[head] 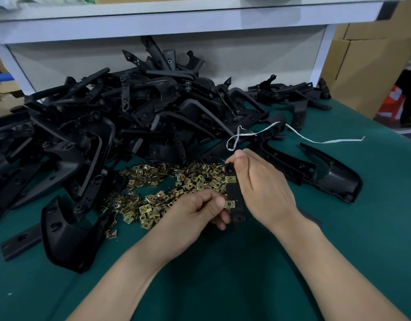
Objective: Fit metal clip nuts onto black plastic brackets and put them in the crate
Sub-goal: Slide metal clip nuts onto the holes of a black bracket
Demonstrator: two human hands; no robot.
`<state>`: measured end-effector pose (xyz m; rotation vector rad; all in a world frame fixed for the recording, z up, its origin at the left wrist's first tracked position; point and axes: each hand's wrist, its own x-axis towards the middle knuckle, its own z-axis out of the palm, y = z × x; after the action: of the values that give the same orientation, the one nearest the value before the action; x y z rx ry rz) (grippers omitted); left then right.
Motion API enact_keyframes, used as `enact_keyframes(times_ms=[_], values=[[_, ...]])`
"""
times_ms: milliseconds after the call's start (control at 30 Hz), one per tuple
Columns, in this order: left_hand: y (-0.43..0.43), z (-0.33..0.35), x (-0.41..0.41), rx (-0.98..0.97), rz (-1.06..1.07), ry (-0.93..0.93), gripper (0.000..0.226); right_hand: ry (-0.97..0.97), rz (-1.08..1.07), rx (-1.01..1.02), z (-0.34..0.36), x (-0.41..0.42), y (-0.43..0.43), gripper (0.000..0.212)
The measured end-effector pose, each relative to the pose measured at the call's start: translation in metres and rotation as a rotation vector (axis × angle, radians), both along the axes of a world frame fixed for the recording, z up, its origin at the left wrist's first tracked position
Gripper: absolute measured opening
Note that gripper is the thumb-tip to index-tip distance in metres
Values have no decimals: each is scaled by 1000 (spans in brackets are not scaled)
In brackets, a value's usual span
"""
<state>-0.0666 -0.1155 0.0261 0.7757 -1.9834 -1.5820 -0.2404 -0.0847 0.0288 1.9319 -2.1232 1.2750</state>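
Head view: right hand (262, 181) clamped round a black bracket (234, 193), held upright above the green mat (223, 274), thumb on its top end. Left hand (199, 212) pinches the lower clip nut (230, 204) against the bracket's edge; upper clip nut (230, 179) looks seated. Risks, as I judge them: the lower nut goes on skewed or half home and springs off into the loose nuts (167, 193) below, or the bracket twists in the grip under the push. Crate not in view.

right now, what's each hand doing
Left hand: closed, pinching the lower clip nut on the bracket.
Right hand: closed, holding the bracket.
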Motion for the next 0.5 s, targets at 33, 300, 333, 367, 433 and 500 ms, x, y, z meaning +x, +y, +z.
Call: enact_keyframes(times_ms=[33,300,333,367,433,500], values=[[-1,0,0,9,-7,5,22,3,1,1,0,0,0,56],[-6,3,7,42,-92,20,20,-9,13,-10,-2,-1,1,53],[-6,3,7,46,-90,21,19,-16,12,-15,-2,-1,1,53],[-6,3,7,50,-89,20,19,-20,11,-17,-2,-1,1,53],[-7,3,6,59,-87,19,18,-20,14,-10,-1,-1,0,53],[-7,3,6,61,-90,20,18,-20,18,-6,-2,-1,0,55]])
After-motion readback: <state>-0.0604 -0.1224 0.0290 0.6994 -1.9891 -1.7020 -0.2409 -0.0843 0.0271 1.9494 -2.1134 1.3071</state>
